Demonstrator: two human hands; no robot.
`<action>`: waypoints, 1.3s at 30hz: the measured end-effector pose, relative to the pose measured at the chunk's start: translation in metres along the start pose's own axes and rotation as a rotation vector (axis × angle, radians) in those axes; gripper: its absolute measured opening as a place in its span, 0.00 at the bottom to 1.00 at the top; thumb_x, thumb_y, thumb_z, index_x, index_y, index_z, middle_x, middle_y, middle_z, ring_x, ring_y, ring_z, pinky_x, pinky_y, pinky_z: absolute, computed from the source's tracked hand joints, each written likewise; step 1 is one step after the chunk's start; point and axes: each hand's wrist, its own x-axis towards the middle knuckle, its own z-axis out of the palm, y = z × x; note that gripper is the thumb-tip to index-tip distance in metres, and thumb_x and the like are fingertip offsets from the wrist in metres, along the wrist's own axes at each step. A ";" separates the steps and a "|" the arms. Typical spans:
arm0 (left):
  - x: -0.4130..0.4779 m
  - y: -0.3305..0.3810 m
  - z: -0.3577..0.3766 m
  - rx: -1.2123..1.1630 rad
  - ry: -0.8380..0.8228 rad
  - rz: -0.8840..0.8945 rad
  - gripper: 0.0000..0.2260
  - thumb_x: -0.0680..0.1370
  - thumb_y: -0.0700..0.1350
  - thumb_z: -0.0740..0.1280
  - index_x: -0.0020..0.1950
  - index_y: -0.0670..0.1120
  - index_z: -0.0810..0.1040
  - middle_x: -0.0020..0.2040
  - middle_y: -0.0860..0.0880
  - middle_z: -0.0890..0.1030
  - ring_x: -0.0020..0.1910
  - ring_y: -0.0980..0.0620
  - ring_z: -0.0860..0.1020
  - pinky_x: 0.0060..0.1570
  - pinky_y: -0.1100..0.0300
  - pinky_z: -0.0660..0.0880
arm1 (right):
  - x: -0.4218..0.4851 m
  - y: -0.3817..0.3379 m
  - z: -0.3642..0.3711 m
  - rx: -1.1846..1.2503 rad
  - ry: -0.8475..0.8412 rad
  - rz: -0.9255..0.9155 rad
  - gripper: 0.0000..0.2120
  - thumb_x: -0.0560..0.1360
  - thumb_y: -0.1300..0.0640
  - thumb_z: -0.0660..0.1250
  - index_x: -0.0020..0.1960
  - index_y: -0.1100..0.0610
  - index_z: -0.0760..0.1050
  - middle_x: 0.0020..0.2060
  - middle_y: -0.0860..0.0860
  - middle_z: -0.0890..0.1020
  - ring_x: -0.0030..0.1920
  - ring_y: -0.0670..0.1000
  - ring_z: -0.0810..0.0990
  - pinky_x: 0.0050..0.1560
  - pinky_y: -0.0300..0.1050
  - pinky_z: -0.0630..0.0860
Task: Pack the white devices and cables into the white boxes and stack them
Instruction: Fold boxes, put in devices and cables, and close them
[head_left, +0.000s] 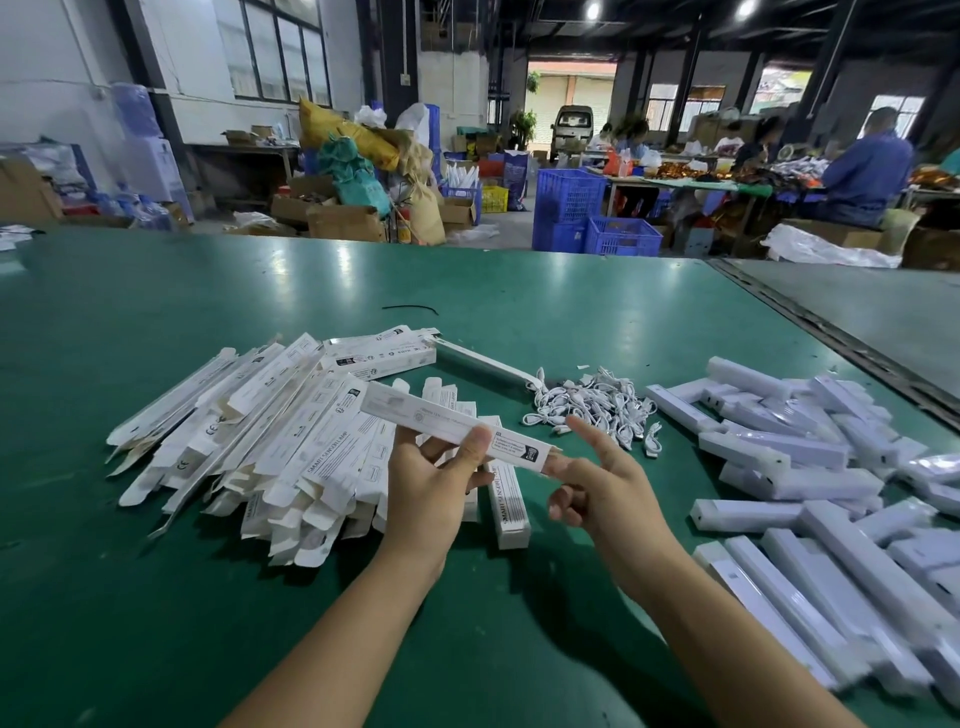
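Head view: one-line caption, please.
Left hand grips a long white box, right hand at its end, between flat boxes, cables and white devices.

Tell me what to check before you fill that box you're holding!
1. Box held steady: left hand grips it, ok.
2. Box's right end open: right hand touches it there; cannot tell.
3. Box empty inside: cannot tell.
4. Cables close by: pile just beyond the hands, ok.
5. Devices close by: pile on the right, ok.
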 end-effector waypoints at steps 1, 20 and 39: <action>0.000 0.000 0.000 0.007 0.003 0.005 0.30 0.68 0.50 0.75 0.65 0.40 0.72 0.50 0.47 0.86 0.48 0.47 0.86 0.38 0.61 0.80 | 0.000 0.000 -0.001 0.007 -0.015 -0.009 0.25 0.75 0.66 0.66 0.66 0.45 0.69 0.38 0.54 0.85 0.26 0.52 0.75 0.26 0.39 0.68; 0.001 0.002 -0.004 0.210 -0.102 -0.017 0.20 0.80 0.47 0.66 0.67 0.68 0.69 0.45 0.51 0.87 0.41 0.57 0.84 0.39 0.62 0.79 | -0.008 -0.001 -0.008 -0.701 -0.106 -0.406 0.10 0.71 0.57 0.76 0.52 0.50 0.84 0.39 0.41 0.84 0.36 0.41 0.78 0.38 0.33 0.74; -0.014 0.009 -0.008 0.474 -0.409 0.146 0.14 0.73 0.58 0.69 0.55 0.60 0.69 0.32 0.55 0.80 0.31 0.58 0.76 0.37 0.66 0.71 | -0.010 -0.006 -0.012 -0.656 -0.092 -0.793 0.05 0.76 0.64 0.68 0.49 0.58 0.82 0.53 0.43 0.84 0.41 0.40 0.82 0.41 0.31 0.75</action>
